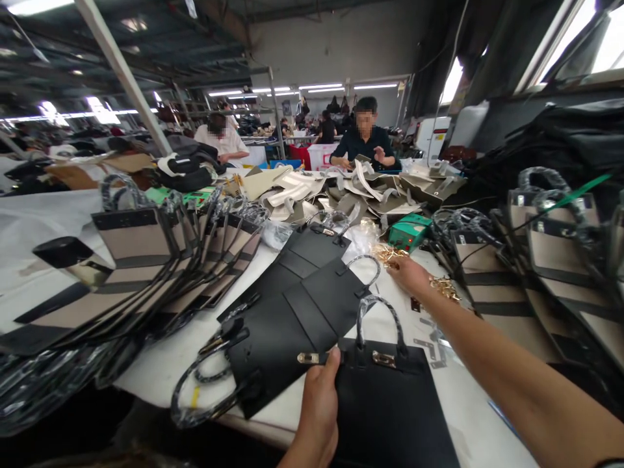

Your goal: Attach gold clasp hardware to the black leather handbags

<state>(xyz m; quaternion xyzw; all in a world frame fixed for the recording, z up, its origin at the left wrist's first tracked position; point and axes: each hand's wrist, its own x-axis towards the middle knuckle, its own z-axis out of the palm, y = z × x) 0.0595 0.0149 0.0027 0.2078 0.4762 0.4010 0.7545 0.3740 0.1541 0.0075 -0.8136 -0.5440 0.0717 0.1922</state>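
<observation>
In the lower middle, my left hand (319,406) is closed on a black handbag panel (390,403), its thumb pressed by a short strap with a gold metal plate (308,358). The panel has a plastic-wrapped handle (381,318) and a gold clasp fitting (384,359). My right hand (408,274) reaches forward to a pile of small gold metal fittings (387,252); its fingertips are hidden there. More fittings (446,288) lie beside the wrist. Left of the held panel, further black bag panels (302,312) with wrapped handles overlap on the white table (170,364).
Unfolded bag bodies (131,260) fan out on the left, more (497,273) on the right. A green box (409,231) stands behind the fittings. Pale strips and panels (341,188) are heaped at the back. A co-worker (365,140) sits beyond them, another person (221,140) further left.
</observation>
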